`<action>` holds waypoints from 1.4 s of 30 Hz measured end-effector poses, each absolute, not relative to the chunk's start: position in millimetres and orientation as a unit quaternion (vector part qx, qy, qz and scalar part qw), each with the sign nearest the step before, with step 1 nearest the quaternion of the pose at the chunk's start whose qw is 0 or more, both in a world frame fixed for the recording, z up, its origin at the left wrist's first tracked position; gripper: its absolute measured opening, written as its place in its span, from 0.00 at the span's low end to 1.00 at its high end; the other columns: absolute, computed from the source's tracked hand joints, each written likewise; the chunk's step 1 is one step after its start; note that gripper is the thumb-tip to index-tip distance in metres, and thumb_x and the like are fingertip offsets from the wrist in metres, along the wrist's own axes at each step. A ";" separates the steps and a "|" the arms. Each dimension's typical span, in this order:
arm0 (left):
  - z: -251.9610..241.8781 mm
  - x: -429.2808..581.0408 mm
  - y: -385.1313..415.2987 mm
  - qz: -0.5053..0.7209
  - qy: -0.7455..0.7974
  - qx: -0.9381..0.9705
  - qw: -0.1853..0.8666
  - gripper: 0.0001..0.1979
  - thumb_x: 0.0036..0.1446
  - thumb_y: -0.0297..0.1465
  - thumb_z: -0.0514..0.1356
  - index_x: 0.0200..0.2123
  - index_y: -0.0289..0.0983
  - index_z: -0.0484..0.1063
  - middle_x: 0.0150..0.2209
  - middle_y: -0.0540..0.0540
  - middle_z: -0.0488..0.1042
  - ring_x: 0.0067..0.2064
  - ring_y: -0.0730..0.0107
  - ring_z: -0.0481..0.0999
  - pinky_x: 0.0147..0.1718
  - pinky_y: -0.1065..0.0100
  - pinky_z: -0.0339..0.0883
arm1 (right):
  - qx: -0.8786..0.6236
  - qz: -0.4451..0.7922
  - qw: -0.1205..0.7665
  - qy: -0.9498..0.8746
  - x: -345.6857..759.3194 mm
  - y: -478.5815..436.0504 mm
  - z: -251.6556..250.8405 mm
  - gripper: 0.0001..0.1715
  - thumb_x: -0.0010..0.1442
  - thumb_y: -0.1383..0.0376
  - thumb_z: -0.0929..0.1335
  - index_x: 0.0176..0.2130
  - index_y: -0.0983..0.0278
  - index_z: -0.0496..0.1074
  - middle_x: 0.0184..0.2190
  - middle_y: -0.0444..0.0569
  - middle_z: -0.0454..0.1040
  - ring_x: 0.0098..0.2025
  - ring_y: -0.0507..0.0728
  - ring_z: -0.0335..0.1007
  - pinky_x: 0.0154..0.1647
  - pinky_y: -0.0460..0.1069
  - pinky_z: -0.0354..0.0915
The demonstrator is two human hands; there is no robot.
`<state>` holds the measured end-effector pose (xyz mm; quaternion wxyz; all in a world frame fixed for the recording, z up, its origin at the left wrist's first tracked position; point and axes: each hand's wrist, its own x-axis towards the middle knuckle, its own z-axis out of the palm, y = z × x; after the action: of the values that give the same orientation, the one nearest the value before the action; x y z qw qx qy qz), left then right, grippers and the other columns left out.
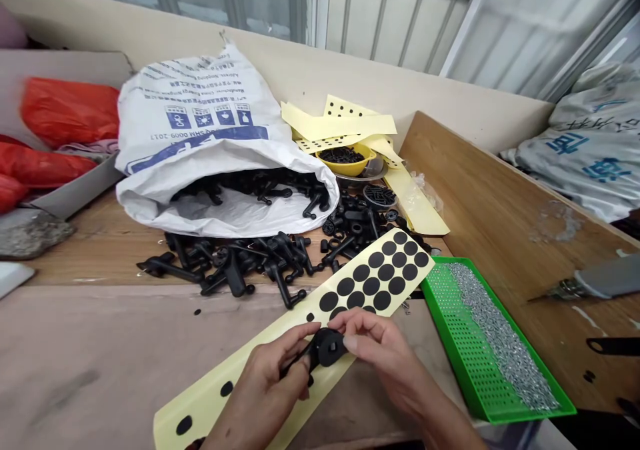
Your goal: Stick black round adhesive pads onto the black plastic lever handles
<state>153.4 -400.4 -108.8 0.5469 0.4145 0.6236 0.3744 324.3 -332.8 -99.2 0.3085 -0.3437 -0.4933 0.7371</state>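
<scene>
My left hand (pixel 273 383) is wrapped round a black plastic crank handle (pixel 313 353), whose shaft is partly hidden by the fingers. Its round end bears a black disc (pixel 331 347) with a small square hole, turned toward me. Thumb and fingertips of my right hand (pixel 377 343) pinch the right edge of this disc. Beneath both hands lies a pale yellow backing sheet (pixel 280 333) of round black stickers (pixel 371 286). Full rows of stickers show at its upper right; toward the lower left only a few black dots show.
Black handles (pixel 235 270) lie heaped before a white woven sack (pixel 200 123) of more. A green tray (pixel 500 343) of small metal parts stands right, beside a power screwdriver (pixel 590 283). Behind are a yellow bowl (pixel 360 163) of screws and yellow sheets (pixel 345 127). Red bags (pixel 70 110) lie left.
</scene>
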 end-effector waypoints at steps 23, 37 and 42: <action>-97.5 158.2 -402.9 0.371 0.644 0.445 0.499 0.25 0.48 0.34 0.52 0.50 0.33 0.70 0.22 0.50 0.72 0.22 0.69 0.68 0.20 0.72 0.58 | -0.373 0.718 0.301 -0.504 321.6 -334.0 -98.0 0.10 0.49 0.63 0.70 0.23 0.65 0.67 0.37 0.50 0.70 0.40 0.56 0.63 0.40 0.48 0.57; -90.6 159.0 -406.0 0.379 0.647 0.454 0.481 0.22 0.49 0.34 0.52 0.47 0.35 0.73 0.18 0.52 0.69 0.21 0.71 0.65 0.19 0.73 0.55 | -0.385 0.698 0.286 -0.532 319.9 -334.0 -99.0 0.08 0.48 0.64 0.70 0.23 0.64 0.67 0.37 0.49 0.70 0.39 0.56 0.64 0.40 0.48 0.58; -96.0 158.6 -406.8 0.377 0.659 0.435 0.484 0.21 0.51 0.40 0.56 0.46 0.36 0.73 0.19 0.52 0.68 0.21 0.71 0.65 0.18 0.73 0.56 | -0.393 0.688 0.288 -0.538 317.5 -335.1 -96.8 0.09 0.46 0.63 0.70 0.22 0.64 0.67 0.35 0.49 0.70 0.39 0.56 0.64 0.39 0.48 0.59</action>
<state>158.6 -406.8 -96.0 0.4839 0.4355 0.6586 0.3775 317.5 -335.1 -96.8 0.2881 -0.3929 -0.5384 0.6875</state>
